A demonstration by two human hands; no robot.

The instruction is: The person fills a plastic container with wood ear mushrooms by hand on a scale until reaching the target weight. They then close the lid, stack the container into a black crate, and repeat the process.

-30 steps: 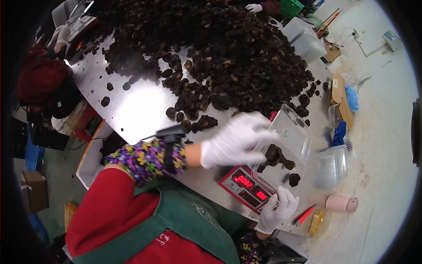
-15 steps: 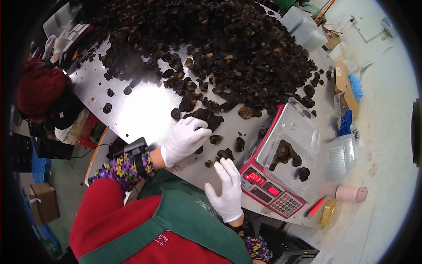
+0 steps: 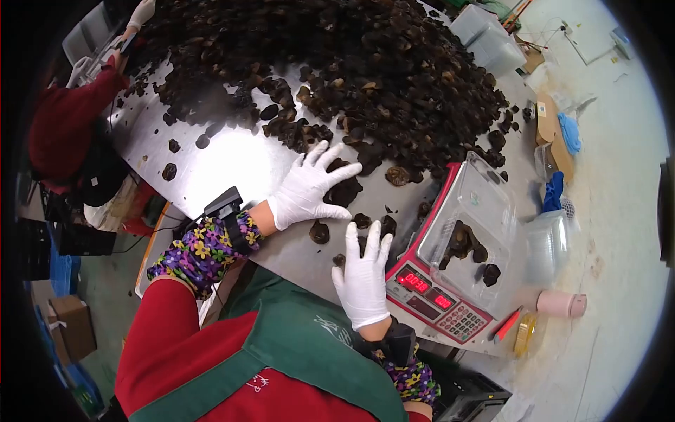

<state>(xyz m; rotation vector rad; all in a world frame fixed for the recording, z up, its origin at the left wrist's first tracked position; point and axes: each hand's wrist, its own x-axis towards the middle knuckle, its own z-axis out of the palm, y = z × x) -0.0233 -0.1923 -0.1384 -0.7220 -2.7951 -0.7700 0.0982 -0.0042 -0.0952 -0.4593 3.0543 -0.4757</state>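
Observation:
My left hand (image 3: 313, 184), in a white glove, is open with its fingers spread. It reaches over a few dark brown wood ear mushrooms (image 3: 343, 191) at the near side of a large heap. Closer to me, my right hand (image 3: 364, 278), gloved too, is open with its fingers stretched out beside several loose mushroom pieces. One loose piece (image 3: 319, 232) lies just below my left hand. Right of my hands, a red digital scale (image 3: 450, 309) carries a clear plastic box (image 3: 492, 218) with several mushrooms (image 3: 464, 243) inside.
The big mushroom heap (image 3: 337, 77) covers the far part of the metal table (image 3: 190, 190). Clear containers (image 3: 485, 39) stand at the back right, more lids (image 3: 547, 243) at the right. An orange knife (image 3: 508, 327) and pink roll (image 3: 561, 304) lie near the scale. A co-worker (image 3: 77, 126) works at left.
My left hand has moved slightly up and right, its fingers spreading from a curled pose. My right hand has shifted up a little. The co-worker's arm now reaches further over the table.

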